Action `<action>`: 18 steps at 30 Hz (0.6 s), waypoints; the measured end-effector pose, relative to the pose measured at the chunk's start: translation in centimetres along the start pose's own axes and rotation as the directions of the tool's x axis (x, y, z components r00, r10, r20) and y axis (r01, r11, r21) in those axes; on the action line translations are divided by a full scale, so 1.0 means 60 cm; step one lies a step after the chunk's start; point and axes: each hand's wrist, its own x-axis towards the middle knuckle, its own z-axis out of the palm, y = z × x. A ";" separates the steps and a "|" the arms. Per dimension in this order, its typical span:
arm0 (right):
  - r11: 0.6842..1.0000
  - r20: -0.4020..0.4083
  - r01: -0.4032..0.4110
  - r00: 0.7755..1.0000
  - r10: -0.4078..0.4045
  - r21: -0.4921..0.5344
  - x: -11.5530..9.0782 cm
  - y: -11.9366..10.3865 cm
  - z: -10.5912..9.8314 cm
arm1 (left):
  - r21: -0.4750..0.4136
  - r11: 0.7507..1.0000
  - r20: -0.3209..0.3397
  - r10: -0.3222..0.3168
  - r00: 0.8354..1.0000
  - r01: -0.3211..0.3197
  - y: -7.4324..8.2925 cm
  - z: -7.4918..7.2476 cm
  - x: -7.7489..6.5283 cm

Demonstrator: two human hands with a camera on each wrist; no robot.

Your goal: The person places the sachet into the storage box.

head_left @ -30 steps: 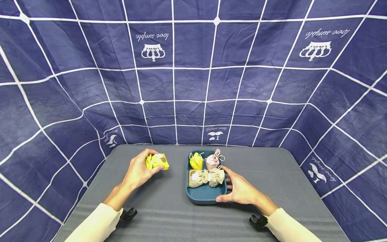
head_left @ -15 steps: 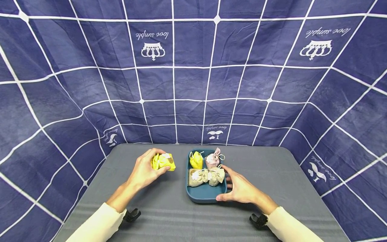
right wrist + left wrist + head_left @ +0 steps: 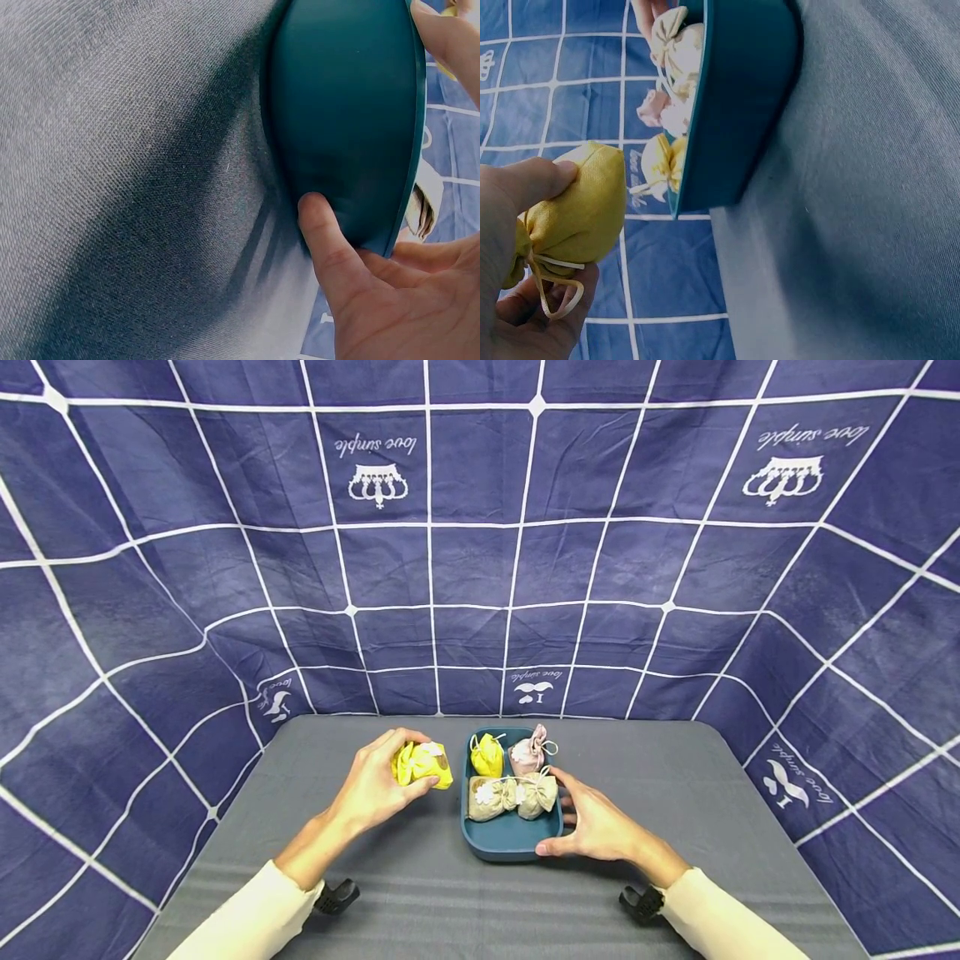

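Observation:
My left hand (image 3: 371,787) grips a yellow drawstring pouch (image 3: 425,764) between thumb and fingers, raised above the table just left of a blue tray. In the left wrist view this pouch (image 3: 589,206) shows its tied neck and loose cord. My right hand (image 3: 600,828) holds the tray (image 3: 504,839) at its right near corner, fingers against the outer wall and thumb by the near rim. Inside the tray, a yellow pouch (image 3: 487,758) and a pink pouch (image 3: 528,755) lie at the far end. Two beige pouches (image 3: 489,800) lie side by side in front of them.
The tray stands on a grey cloth-covered table (image 3: 675,793). A blue cloth (image 3: 480,568) with white grid lines rises behind the table and along both sides. Black straps (image 3: 337,896) circle both wrists.
My left hand has carried the yellow pouch to the right, closer to the tray's left side. The right hand and the tray have stayed in place.

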 end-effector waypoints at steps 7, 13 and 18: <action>1.000 -0.006 -0.003 1.000 0.003 -0.008 0.002 -0.003 0.000 | -0.028 0.998 0.025 0.053 0.998 -0.052 0.020 0.008 0.002; 1.000 -0.001 0.009 1.000 -0.009 -0.005 0.001 -0.005 0.000 | -0.040 0.995 0.057 0.092 0.994 -0.090 0.037 0.021 0.003; 1.000 -0.005 0.015 1.000 -0.015 -0.009 -0.001 -0.005 -0.001 | -0.045 0.995 0.102 0.098 0.990 -0.093 0.051 0.033 0.002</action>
